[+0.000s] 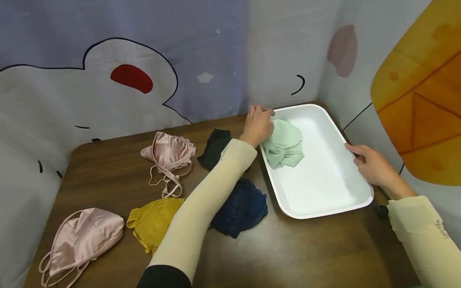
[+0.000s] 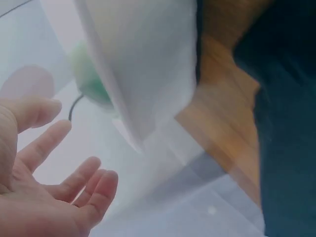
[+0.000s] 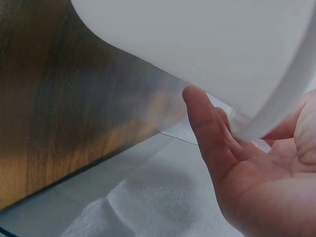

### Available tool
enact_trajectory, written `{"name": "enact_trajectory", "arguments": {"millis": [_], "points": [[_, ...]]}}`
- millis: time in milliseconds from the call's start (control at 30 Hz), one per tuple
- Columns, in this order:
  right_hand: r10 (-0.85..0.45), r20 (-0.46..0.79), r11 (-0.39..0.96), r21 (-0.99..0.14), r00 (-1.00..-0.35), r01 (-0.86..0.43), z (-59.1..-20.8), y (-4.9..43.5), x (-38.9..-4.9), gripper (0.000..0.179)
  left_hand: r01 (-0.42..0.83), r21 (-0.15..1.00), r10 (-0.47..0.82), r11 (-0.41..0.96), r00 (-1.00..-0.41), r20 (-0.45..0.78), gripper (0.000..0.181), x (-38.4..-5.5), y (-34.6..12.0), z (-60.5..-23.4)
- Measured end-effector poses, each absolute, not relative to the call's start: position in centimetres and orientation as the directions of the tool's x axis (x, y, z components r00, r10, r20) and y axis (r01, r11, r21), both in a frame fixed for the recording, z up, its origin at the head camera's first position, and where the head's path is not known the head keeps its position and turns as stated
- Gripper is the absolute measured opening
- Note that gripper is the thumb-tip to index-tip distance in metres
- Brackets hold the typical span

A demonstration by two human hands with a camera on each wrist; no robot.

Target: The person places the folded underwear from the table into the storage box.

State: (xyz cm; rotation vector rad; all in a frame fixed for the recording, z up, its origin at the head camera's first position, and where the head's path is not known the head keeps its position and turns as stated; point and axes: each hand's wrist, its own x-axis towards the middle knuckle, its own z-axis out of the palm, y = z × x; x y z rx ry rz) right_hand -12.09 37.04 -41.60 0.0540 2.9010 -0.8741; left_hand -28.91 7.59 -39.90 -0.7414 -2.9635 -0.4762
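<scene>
while the right hand (image 1: 374, 166) pinches the white tray (image 1: 320, 186) by its rim, fingers underneath, seemingly to steady it, the left hand (image 1: 257, 126) hangs by the opposite edge, its loosely spread fingers holding nothing; the mint-green garment (image 1: 284, 142) lies inside, near that edge.

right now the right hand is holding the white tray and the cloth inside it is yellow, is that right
Almost: the cloth in the white tray is pale green, not yellow, as the head view shows. The right hand is indeed holding the tray.
</scene>
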Motion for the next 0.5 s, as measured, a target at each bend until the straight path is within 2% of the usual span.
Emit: {"name": "enact_trajectory", "arguments": {"millis": [333, 500], "points": [[-0.007, -0.128, 0.840, -0.539, -0.992, 0.064, -41.7, 39.1, -11.9, 0.049, 0.396, 0.399, 0.361, 0.827, -0.918, 0.165, 0.041, -29.7, 4.0, -39.0], [0.003, -0.114, 0.844, -0.532, -0.993, 0.064, -41.9, 40.2, -11.5, 0.047, 0.342, 0.435, 0.298, 0.833, -0.940, 0.168, 0.037, -30.3, 1.2, -38.5]]}}
